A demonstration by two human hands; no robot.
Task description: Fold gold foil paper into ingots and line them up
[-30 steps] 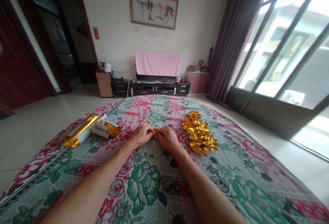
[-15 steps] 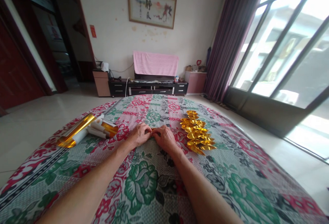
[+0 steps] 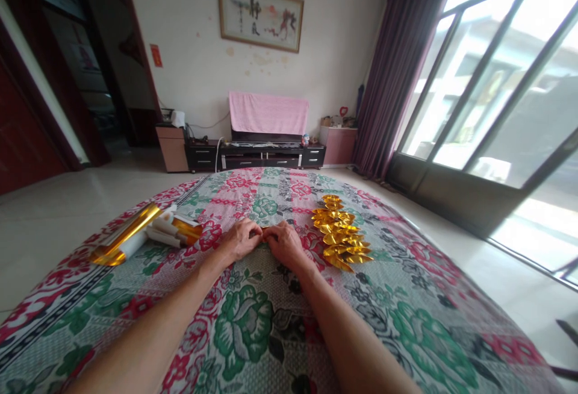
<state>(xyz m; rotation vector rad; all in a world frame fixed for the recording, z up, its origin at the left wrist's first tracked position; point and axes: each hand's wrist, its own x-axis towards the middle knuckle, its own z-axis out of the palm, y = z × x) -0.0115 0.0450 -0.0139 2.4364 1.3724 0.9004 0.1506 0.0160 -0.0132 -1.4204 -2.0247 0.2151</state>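
My left hand (image 3: 242, 238) and my right hand (image 3: 283, 242) meet over the middle of the table, fingers closed in a pinch. Between their fingertips a small sliver of gold foil paper (image 3: 265, 229) shows; the hands hide the rest of it. Right of my right hand, several folded gold foil paper pieces (image 3: 339, 236) with pointed ends are stacked in a row. To the left lie a shiny gold foil sheet (image 3: 130, 231), partly curled, and white-backed rolled papers (image 3: 165, 228).
A floral cloth (image 3: 246, 328) covers the round table. Beyond it, a low black cabinet (image 3: 262, 160) stands against the wall, with a pink towel (image 3: 268, 112) draped over a screen. At the right are a purple curtain (image 3: 397, 62) and large windows.
The view has turned slightly to the right, so things sit a little further left. Both hands keep their pinch on the foil paper; their fingers have barely shifted.
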